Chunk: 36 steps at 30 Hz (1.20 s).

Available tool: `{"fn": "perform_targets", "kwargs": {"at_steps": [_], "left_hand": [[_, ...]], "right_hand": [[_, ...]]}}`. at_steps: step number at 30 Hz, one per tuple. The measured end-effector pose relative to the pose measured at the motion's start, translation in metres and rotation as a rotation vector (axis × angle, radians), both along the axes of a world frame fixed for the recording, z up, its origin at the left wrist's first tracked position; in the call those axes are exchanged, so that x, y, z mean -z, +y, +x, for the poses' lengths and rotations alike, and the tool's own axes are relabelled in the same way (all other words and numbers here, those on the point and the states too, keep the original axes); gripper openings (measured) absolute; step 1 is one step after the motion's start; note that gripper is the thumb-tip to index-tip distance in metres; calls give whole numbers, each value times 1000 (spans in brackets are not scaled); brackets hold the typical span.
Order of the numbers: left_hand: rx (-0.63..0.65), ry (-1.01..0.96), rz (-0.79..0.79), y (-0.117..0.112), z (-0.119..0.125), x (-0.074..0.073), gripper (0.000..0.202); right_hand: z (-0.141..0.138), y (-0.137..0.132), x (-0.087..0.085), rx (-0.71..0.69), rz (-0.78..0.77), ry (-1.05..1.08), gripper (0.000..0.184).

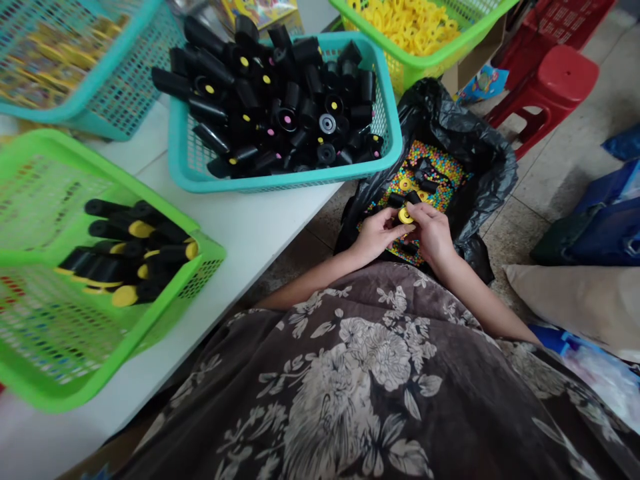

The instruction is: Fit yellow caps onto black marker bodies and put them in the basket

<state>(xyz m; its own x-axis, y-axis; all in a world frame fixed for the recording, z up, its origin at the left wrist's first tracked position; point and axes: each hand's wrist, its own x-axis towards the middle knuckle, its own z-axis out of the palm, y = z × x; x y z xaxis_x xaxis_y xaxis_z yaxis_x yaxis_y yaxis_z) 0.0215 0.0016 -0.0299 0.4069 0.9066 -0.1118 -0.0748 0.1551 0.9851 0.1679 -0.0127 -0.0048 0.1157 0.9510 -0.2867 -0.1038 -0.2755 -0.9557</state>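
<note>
Over a box lined with a black plastic bag, my left hand (377, 233) and my right hand (434, 232) meet with fingers closed. Between their fingertips is a round yellow cap (405, 215) with a hole in its middle. A short black tube (413, 197) shows right behind the cap; whether the two are joined I cannot tell. Beneath my hands, small multicoloured beads (437, 160) fill the lined box, and a few more black tubes and yellow caps lie on them. The black bag (493, 157) is folded out over the box's sides.
On the white table (200, 267) stand a teal basket (285, 181) heaped with black tubes and a green basket (150, 330) of yellow-capped black tubes. Another green basket (425, 61) holds yellow rings. A second teal basket (115, 100) is at back left. A red stool (565, 73) stands right.
</note>
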Motion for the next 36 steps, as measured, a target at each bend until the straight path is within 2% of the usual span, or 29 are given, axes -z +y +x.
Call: {"fn": "perform_targets", "kwargs": {"at_steps": [6, 13, 18, 22, 26, 30, 36], "left_hand": [[-52, 24, 52, -1, -2, 1, 56], [-62, 80, 145, -3, -3, -2, 52], [-44, 80, 137, -4, -5, 0, 52], [-21, 44, 63, -5, -6, 4, 53], [-25, -7, -16, -5, -4, 5, 55], [-71, -35, -47, -7, -2, 3, 58], [-32, -7, -73, -6, -7, -1, 59]], "right_hand": [[-3, -2, 2, 9, 4, -43, 53], [-7, -6, 4, 150, 195, -131, 51], [-2, -5, 3, 76, 160, -185, 55], [0, -3, 0, 25, 203, -287, 57], [-4, -4, -1, 31, 171, -241, 58], [-8, -5, 2, -32, 63, -157, 58], [-8, -4, 6, -42, 8, -84, 53]]}}
